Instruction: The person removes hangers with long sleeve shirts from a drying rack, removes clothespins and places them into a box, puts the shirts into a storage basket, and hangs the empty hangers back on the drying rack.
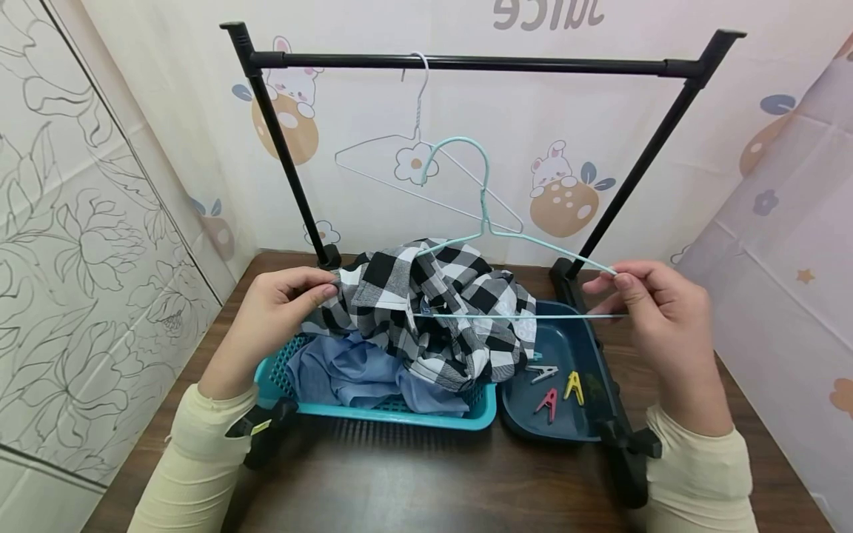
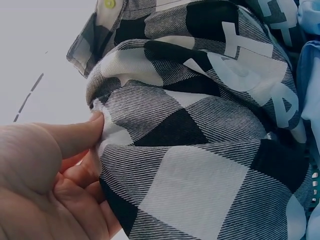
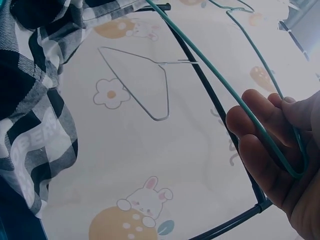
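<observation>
A black-and-white checked shirt (image 1: 460, 296) hangs bunched above the basket, and my left hand (image 1: 283, 300) pinches its left edge between thumb and fingers. In the left wrist view the shirt (image 2: 195, 165) shows white printed letters and a yellow-green button. My right hand (image 1: 660, 333) grips the right corner of a mint-green wire hanger (image 1: 553, 246). The hanger's left end passes inside the shirt and is hidden there; its hook points up. In the right wrist view the green hanger (image 3: 210, 70) runs across the fingers of my right hand (image 3: 280, 150).
A black rack's bar (image 1: 533, 64) carries a white wire hanger (image 1: 373, 178). Below the shirt, a turquoise basket (image 1: 400, 420) holds blue cloth (image 1: 353, 370). Beside it, a dark blue tray (image 1: 526, 422) contains grey, red and yellow clothespins (image 1: 574, 388). A patterned curtain (image 1: 620, 118) hangs behind.
</observation>
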A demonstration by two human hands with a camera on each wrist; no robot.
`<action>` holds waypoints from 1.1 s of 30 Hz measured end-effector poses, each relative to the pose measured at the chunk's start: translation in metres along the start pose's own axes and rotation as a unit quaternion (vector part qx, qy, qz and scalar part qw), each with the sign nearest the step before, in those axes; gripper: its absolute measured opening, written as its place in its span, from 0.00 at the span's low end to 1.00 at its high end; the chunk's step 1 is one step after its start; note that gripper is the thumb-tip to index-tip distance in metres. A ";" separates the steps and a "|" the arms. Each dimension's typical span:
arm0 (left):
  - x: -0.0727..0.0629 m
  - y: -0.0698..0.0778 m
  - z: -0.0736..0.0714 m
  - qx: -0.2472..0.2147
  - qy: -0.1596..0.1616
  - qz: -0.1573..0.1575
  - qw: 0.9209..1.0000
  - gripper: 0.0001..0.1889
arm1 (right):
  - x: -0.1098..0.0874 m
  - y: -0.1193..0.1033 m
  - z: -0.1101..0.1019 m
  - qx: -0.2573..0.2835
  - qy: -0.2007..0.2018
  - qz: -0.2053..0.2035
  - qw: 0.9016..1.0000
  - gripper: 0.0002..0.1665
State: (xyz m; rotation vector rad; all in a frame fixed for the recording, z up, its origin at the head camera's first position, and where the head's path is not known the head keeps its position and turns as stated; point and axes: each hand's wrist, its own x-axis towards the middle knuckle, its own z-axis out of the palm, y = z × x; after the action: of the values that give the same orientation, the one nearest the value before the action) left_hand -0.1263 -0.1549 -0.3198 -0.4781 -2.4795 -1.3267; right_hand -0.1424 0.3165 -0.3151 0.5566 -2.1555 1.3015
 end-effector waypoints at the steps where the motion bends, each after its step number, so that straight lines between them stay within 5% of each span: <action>1: 0.000 0.000 0.000 -0.001 0.000 -0.001 1.000 0.07 | 0.000 0.000 -0.001 0.001 0.001 0.000 1.000 0.09; 13: 0.000 -0.003 -0.003 -0.005 -0.002 -0.015 1.000 0.08 | 0.002 0.006 -0.008 0.011 0.009 0.001 1.000 0.09; 23: 0.001 -0.003 -0.008 -0.025 0.016 -0.026 0.999 0.06 | 0.003 0.008 -0.018 0.020 0.016 0.045 0.999 0.12; 33: 0.000 -0.004 -0.014 -0.069 0.030 -0.069 0.995 0.10 | 0.003 0.016 -0.035 0.156 0.037 0.051 0.986 0.13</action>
State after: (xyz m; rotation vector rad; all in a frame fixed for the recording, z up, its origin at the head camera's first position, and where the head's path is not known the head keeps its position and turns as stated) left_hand -0.1265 -0.1687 -0.3157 -0.2959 -2.4200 -1.5498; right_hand -0.1456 0.3547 -0.3108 0.5155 -1.9530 1.7053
